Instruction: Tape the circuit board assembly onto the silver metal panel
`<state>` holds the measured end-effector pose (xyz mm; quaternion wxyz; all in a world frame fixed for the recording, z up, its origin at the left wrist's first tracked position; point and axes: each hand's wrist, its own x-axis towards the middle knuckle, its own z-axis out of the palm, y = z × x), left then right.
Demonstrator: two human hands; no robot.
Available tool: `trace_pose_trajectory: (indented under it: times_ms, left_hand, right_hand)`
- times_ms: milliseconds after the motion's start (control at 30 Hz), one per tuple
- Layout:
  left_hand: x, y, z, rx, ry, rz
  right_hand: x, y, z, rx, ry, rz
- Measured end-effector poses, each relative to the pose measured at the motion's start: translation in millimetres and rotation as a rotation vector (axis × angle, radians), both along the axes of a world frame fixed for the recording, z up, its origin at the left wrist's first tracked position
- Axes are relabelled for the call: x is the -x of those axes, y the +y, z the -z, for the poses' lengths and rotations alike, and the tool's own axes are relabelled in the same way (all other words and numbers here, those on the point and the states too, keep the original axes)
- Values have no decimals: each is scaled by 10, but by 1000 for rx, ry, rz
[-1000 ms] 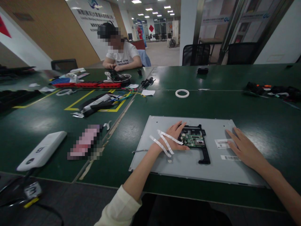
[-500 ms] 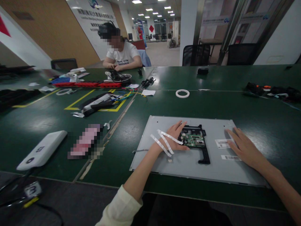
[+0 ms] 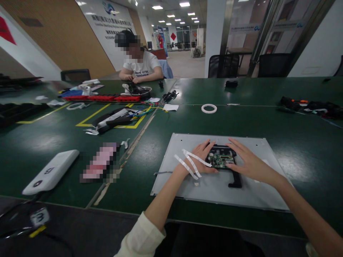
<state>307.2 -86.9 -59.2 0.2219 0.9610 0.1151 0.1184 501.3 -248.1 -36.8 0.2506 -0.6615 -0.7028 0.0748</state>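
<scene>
At the near side of the green table (image 3: 254,119), a green circuit board (image 3: 221,160) sits in a black bracket (image 3: 237,178) on a grey panel (image 3: 259,196). The left hand (image 3: 197,159) and right hand (image 3: 253,163), thumbs and fingers parted, flank it, partly hiding the bracket; I cannot tell whether either grips. Far left, a round container's (image 3: 151,90) dark contents are indistinct.
</scene>
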Motion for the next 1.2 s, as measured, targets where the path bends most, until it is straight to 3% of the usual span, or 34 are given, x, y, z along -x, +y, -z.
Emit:
trace_pose_trajectory:
  times_ms: [167,267,367,500,600,700,867,1000,1200]
  left_hand:
    - [6,-9,16,-6,-7,-2]
    - [21,-30,2,-8,13,-6]
    - [32,-44,-21,9,26,-15]
    - [19,-33,-22,52,-12,-32]
    - [5,-14,2,63,-56,-22]
    - [9,7,19,79,-99,-8]
    - [26,44,82,55,-111,24]
    - [4,78,172,-5,-116,26]
    - [-2,75,209,-9,-119,41]
  right_hand:
    - [-67,103,287,80,-3,-31]
    - [-89,100,352,72,17,-31]
    - [-50,112,301,33,41,-28]
    - [175,184,83,-57,201,61]
    - [433,251,-94,-27,323,136]
    - [654,291,-190,33,315,142]
    - [820,302,-200,52,383,144]
    - [853,320,-180,47,529,62]
    - [850,374,-148,14,724,46]
